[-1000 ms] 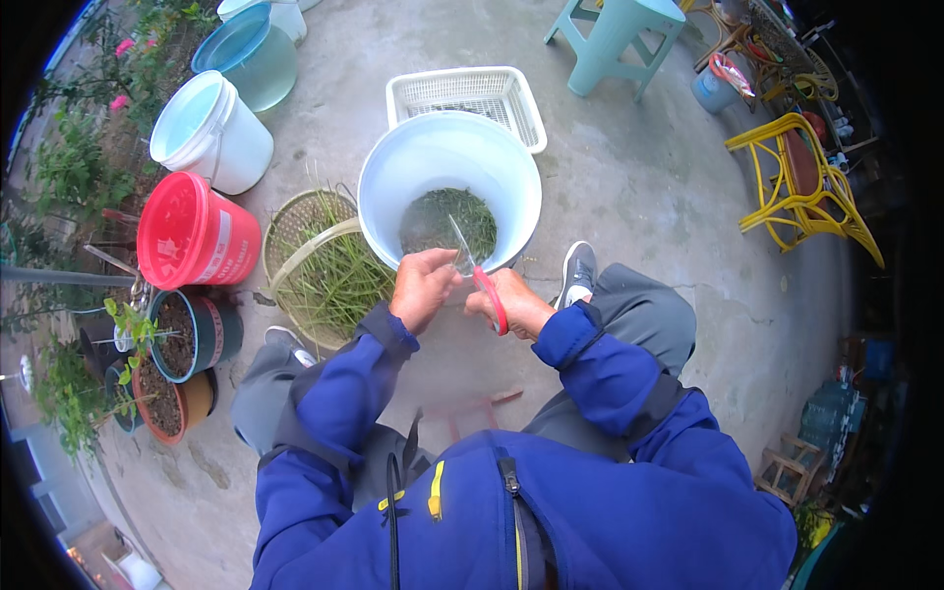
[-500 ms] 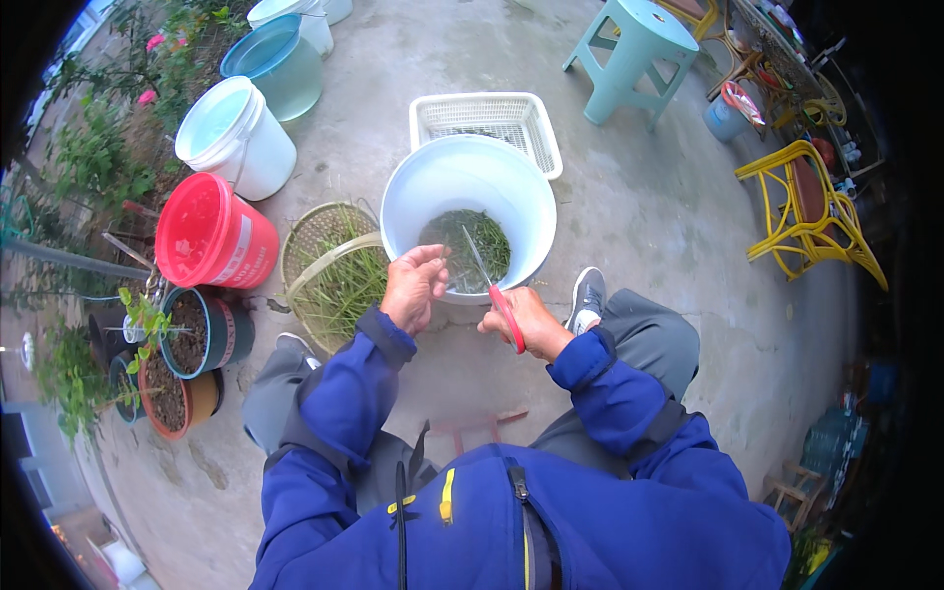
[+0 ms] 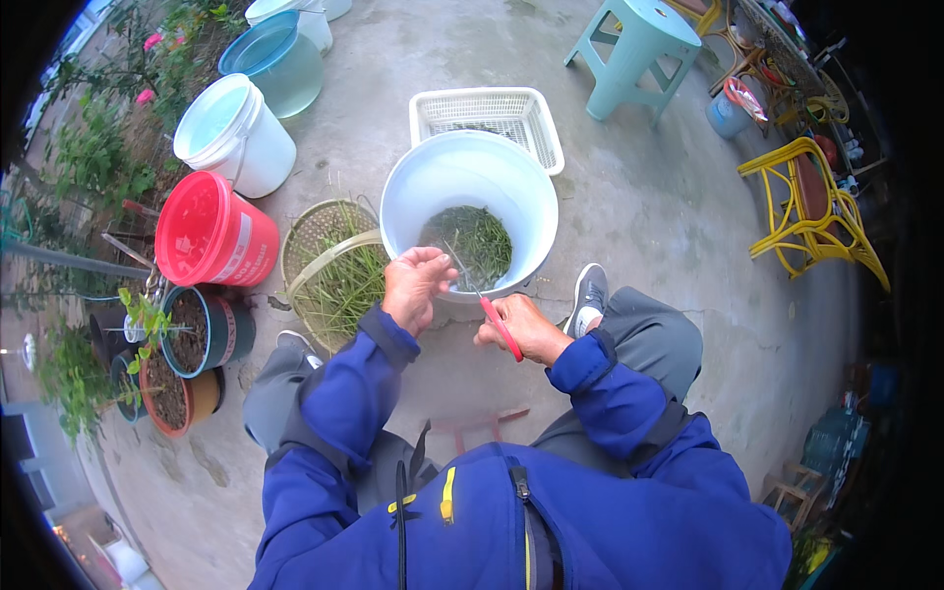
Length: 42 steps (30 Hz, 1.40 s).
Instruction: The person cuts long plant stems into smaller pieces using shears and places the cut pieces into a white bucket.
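Observation:
My right hand [image 3: 531,329] grips red-handled scissors [image 3: 501,329], their blades pointing up and left beside my left fingertips. The fingers of my left hand [image 3: 413,292] are pinched together at the bucket's near rim; whatever they hold is too small to make out. Both hands are at the near side of a white bucket [image 3: 528,197]. Short cut green stems [image 3: 479,246] lie in its bottom. Left of the bucket, a woven basket [image 3: 300,228] with an arched handle holds long green stems [image 3: 339,295].
Behind the bucket sits a white plastic basket [image 3: 544,123]. Along the left stand a red bucket [image 3: 254,251], a white pail [image 3: 258,157], a blue-green tub [image 3: 295,84] and plant pots [image 3: 231,329]. A light-blue stool [image 3: 629,59] and yellow chair [image 3: 806,236] are at right.
The scissors' blades have swung left and now lie nearer my left fingertips. My left hand has shifted slightly, and the view has moved a little.

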### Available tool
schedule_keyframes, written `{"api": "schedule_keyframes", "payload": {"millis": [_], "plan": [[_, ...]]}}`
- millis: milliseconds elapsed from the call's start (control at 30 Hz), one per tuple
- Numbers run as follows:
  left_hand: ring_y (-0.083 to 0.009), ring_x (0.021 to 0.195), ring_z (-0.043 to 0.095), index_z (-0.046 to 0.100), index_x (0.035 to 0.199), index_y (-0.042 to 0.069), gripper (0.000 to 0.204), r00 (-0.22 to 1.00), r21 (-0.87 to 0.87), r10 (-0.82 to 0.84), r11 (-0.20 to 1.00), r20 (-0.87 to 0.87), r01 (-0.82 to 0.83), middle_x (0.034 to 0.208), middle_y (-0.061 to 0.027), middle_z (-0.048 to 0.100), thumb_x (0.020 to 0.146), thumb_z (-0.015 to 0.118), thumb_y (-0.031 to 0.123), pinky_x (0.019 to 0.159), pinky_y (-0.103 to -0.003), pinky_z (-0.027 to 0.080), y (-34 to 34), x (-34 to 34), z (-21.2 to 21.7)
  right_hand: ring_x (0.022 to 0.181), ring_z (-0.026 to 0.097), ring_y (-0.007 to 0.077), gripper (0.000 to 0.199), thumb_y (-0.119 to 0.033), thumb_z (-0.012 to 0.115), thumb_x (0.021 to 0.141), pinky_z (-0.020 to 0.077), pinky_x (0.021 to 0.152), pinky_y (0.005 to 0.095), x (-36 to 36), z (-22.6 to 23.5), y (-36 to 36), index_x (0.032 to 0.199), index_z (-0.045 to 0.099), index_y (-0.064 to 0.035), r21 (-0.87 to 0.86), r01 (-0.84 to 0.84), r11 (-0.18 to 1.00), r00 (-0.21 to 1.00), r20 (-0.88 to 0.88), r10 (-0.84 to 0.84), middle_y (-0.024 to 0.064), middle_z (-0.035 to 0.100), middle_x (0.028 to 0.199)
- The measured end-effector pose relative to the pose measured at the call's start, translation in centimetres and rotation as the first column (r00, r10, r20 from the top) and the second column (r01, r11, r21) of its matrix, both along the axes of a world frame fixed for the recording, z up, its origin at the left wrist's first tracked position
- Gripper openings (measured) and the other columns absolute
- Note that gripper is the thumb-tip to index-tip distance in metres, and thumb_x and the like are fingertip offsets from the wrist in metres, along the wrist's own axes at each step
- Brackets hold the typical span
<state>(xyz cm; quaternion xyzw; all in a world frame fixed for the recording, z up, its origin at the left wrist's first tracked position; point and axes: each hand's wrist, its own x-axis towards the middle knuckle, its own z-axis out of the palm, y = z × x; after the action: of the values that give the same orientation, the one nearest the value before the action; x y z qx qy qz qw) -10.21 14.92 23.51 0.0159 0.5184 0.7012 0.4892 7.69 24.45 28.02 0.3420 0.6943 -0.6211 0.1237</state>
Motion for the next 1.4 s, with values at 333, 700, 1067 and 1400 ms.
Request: {"api": "schedule_keyframes", "payload": {"millis": [333, 700, 1067, 1400], "plan": [[-0.0155, 0.068, 0.066, 0.062, 0.099, -0.003, 0.018, 0.974, -0.095, -0.185, 0.980, -0.130, 0.173, 0.084, -0.0086, 0.066, 0.085, 0.069, 0.004, 0.051, -0.023, 0.050, 0.1, 1.0, 1.6, 0.047, 0.046, 0.0121, 0.029, -0.021, 0.073, 0.068, 0.0387, 0.048, 0.0338, 0.4, -2.5, 0.5, 0.057, 0.055, -0.0022, -0.048, 0.139, 0.989, 0.987, -0.080, -0.143, 0.0024, 0.051, 0.051], [-0.0090, 0.058, 0.059, 0.066, 0.095, -0.003, 0.008, 0.912, -0.099, -0.230, 0.973, -0.340, 0.209, 0.074, -0.0047, 0.065, 0.088, 0.065, 0.001, 0.049, -0.022, 0.049, 0.2, 1.8, 1.2, 0.048, 0.045, 0.0107, 0.026, -0.022, 0.069, 0.073, 0.0361, 0.046, 0.0313, 0.1, -1.0, 0.5, 0.063, 0.056, -0.0021, -0.136, 0.104, 0.985, 0.986, -0.119, -0.120, 0.0004, 0.048, 0.054], [-0.0097, 0.057, 0.057, 0.066, 0.096, -0.008, 0.016, 0.884, -0.140, -0.285, 0.958, -0.370, 0.250, 0.074, -0.0066, 0.065, 0.084, 0.063, 0.003, 0.050, -0.024, 0.046, 0.2, 1.9, -0.1, 0.048, 0.046, 0.0133, 0.026, -0.017, 0.069, 0.070, 0.0366, 0.045, 0.0319, -0.4, 1.0, 0.5, 0.059, 0.053, 0.0002, -0.033, 0.086, 0.996, 0.993, 0.085, -0.083, 0.0046, 0.050, 0.055], [-0.0312, 0.107, 0.063, 0.054, 0.120, -0.011, 0.044, 0.967, 0.140, -0.210, 0.972, 0.146, 0.190, 0.118, -0.0233, 0.061, 0.102, 0.047, 0.028, 0.088, -0.039, 0.055, 0.5, -0.3, 0.8, 0.045, 0.048, 0.0122, 0.021, -0.014, 0.073, 0.069, 0.0366, 0.043, 0.0292, 0.0, -1.6, 1.3, 0.060, 0.060, -0.0008, -0.165, 0.326, 0.931, 0.935, -0.092, -0.344, 0.0038, 0.052, 0.052]]}}
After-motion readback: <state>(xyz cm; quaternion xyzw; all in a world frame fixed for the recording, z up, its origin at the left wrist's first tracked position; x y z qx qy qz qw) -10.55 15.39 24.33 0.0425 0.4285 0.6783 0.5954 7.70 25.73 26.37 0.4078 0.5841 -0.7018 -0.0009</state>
